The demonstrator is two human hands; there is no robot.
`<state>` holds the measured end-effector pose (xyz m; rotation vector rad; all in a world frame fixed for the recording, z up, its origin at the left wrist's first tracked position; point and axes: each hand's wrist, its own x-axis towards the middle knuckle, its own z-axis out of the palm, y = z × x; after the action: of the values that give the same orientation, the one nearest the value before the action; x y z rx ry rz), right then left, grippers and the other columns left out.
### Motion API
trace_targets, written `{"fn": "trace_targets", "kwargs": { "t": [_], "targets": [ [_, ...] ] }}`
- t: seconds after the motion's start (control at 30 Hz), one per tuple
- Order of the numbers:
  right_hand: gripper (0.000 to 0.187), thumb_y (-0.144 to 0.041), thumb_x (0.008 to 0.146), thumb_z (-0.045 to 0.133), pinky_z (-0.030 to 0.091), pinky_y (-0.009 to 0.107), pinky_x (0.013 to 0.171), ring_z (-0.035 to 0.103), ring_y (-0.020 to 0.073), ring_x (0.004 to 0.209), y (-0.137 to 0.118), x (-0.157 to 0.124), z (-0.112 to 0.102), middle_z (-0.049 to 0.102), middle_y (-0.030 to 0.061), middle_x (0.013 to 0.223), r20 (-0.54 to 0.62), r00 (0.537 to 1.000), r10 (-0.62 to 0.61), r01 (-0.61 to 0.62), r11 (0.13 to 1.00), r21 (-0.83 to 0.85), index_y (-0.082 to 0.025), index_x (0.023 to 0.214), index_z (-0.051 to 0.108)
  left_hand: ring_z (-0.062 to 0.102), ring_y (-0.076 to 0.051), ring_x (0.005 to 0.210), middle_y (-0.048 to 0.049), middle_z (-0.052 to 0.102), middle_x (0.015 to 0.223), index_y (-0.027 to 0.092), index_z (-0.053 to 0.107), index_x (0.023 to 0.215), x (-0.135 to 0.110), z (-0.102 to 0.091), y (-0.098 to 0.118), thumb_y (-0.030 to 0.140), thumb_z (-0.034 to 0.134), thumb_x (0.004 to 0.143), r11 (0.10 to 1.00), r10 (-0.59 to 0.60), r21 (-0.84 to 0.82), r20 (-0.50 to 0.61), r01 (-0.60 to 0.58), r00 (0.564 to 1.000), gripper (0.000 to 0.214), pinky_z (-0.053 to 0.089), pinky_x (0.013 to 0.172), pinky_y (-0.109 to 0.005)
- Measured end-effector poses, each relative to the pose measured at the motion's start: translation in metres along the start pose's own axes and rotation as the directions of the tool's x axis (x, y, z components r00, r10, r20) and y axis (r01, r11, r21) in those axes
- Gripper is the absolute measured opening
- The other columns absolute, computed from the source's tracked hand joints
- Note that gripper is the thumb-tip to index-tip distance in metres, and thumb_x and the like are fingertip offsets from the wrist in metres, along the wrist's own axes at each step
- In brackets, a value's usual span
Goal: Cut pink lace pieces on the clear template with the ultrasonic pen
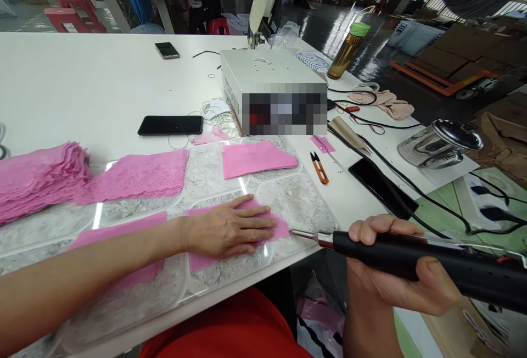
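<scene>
Head view: a white control box (272, 67), its front panel pixelated, stands on a white table (82, 83). On the box's near side a marble-patterned mat (206, 168) covers the table, and on it, nearer the person than the box, lies a pink fabric piece (282, 228). The left hand (230, 230) rests flat over this piece, palm down, fingers slightly parted, grasping nothing. Near and to the right of the box, the right hand (399, 286) is wrapped around the black barrel of a soldering-iron-like tool (403, 253); its metal tip is at the piece's right corner, though contact cannot be told.

Straight in front of the box lies a smooth pink panel (259, 158). Left of the box is a black smartphone (170, 125); nearer than the phone and left of the box lie a pink lace piece (135, 175) and a thick pink lace stack (37, 179). Just off the box's near right corner lie orange-handled thread snips (319, 168). Well to the right of the box stands a shiny metal mug (436, 146); behind its right side is an amber bottle (348, 53) with a green cap.
</scene>
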<state>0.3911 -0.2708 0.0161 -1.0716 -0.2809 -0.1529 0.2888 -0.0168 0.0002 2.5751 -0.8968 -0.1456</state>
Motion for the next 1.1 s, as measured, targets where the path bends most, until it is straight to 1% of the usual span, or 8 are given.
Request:
{"fn": "trace_targets", "kwargs": {
  "t": [0.13, 0.23, 0.43, 0.7, 0.83, 0.93, 1.03, 1.1],
  "targets": [
    [0.022, -0.039, 0.069, 0.053, 0.039, 0.030, 0.046, 0.047, 0.0114, 0.049, 0.000, 0.000, 0.002, 0.053, -0.0011, 0.070, 0.035, 0.999, -0.017, 0.018, 1.000, -0.013, -0.021, 0.078, 0.060, 0.030, -0.023, 0.146, -0.0030, 0.041, 0.153, 0.027, 0.042, 0.147, 0.000, 0.000, 0.000, 0.036, 0.042, 0.102, 1.000, 0.007, 0.013, -0.008, -0.007, 1.000, 0.046, 0.006, 0.124, -0.047],
    [0.022, -0.041, 0.072, 0.052, 0.040, 0.030, 0.047, 0.047, 0.0111, 0.048, -0.001, 0.000, 0.004, 0.051, -0.0014, 0.071, 0.061, 0.998, -0.029, 0.032, 0.998, -0.052, -0.021, 0.078, 0.058, 0.029, -0.023, 0.146, -0.0027, 0.038, 0.154, 0.024, 0.042, 0.147, 0.000, 0.001, 0.000, 0.037, 0.040, 0.103, 1.000, 0.008, 0.023, 0.000, -0.008, 1.000, 0.046, 0.003, 0.124, -0.047],
    [0.021, -0.039, 0.068, 0.055, 0.040, 0.030, 0.045, 0.047, 0.0116, 0.048, -0.001, 0.000, 0.004, 0.052, -0.0004, 0.068, 0.035, 0.999, -0.013, 0.014, 0.999, -0.030, -0.020, 0.076, 0.059, 0.025, -0.022, 0.148, -0.0025, 0.035, 0.155, 0.025, 0.041, 0.148, 0.000, 0.000, 0.001, 0.038, 0.038, 0.104, 1.000, -0.018, 0.005, 0.049, 0.018, 0.999, 0.046, -0.001, 0.123, -0.046],
    [0.015, -0.034, 0.070, 0.050, 0.042, 0.030, 0.046, 0.049, 0.0115, 0.048, 0.002, -0.001, 0.001, 0.054, -0.0006, 0.069, 0.078, 0.996, -0.044, 0.047, 0.998, -0.041, -0.021, 0.074, 0.058, 0.025, -0.022, 0.148, -0.0016, 0.035, 0.155, 0.024, 0.041, 0.147, 0.000, 0.000, 0.000, 0.038, 0.038, 0.104, 1.000, -0.012, 0.001, 0.044, 0.012, 0.999, 0.046, -0.004, 0.123, -0.045],
    [0.014, -0.032, 0.068, 0.054, 0.043, 0.029, 0.045, 0.050, 0.0115, 0.048, 0.002, 0.000, -0.001, 0.056, -0.0006, 0.067, 0.088, 0.995, -0.047, 0.049, 0.999, -0.015, -0.020, 0.073, 0.059, 0.027, -0.023, 0.147, -0.0024, 0.037, 0.154, 0.024, 0.042, 0.147, -0.001, 0.003, -0.001, 0.038, 0.039, 0.104, 1.000, 0.001, -0.006, 0.011, -0.001, 1.000, 0.045, -0.001, 0.124, -0.046],
    [0.016, -0.032, 0.065, 0.054, 0.044, 0.029, 0.043, 0.051, 0.0120, 0.047, 0.004, 0.004, -0.002, 0.058, -0.0002, 0.065, 0.116, 0.991, -0.063, 0.061, 0.998, 0.019, -0.019, 0.072, 0.061, 0.027, -0.023, 0.147, -0.0031, 0.038, 0.154, 0.024, 0.042, 0.147, 0.000, 0.003, -0.002, 0.039, 0.040, 0.103, 1.000, 0.009, -0.010, -0.001, -0.009, 1.000, 0.046, -0.002, 0.123, -0.046],
    [0.020, -0.032, 0.060, 0.054, 0.043, 0.028, 0.040, 0.051, 0.0124, 0.045, 0.004, 0.008, 0.002, 0.058, 0.0002, 0.062, 0.114, 0.991, -0.073, 0.068, 0.997, 0.041, -0.018, 0.071, 0.063, 0.025, -0.024, 0.148, -0.0047, 0.034, 0.156, 0.021, 0.042, 0.147, -0.001, -0.002, 0.000, 0.041, 0.041, 0.102, 1.000, 0.025, -0.014, 0.014, -0.025, 1.000, 0.049, -0.003, 0.123, -0.046],
    [0.022, -0.033, 0.058, 0.052, 0.041, 0.028, 0.039, 0.049, 0.0123, 0.044, 0.001, 0.009, 0.006, 0.057, -0.0003, 0.061, 0.070, 0.994, -0.079, 0.076, 0.996, 0.043, -0.018, 0.069, 0.063, 0.024, -0.023, 0.148, -0.0055, 0.034, 0.156, 0.020, 0.043, 0.146, -0.006, -0.009, 0.002, 0.040, 0.040, 0.102, 1.000, 0.021, -0.020, 0.001, -0.020, 1.000, 0.048, 0.000, 0.124, -0.045]
  ]
}}
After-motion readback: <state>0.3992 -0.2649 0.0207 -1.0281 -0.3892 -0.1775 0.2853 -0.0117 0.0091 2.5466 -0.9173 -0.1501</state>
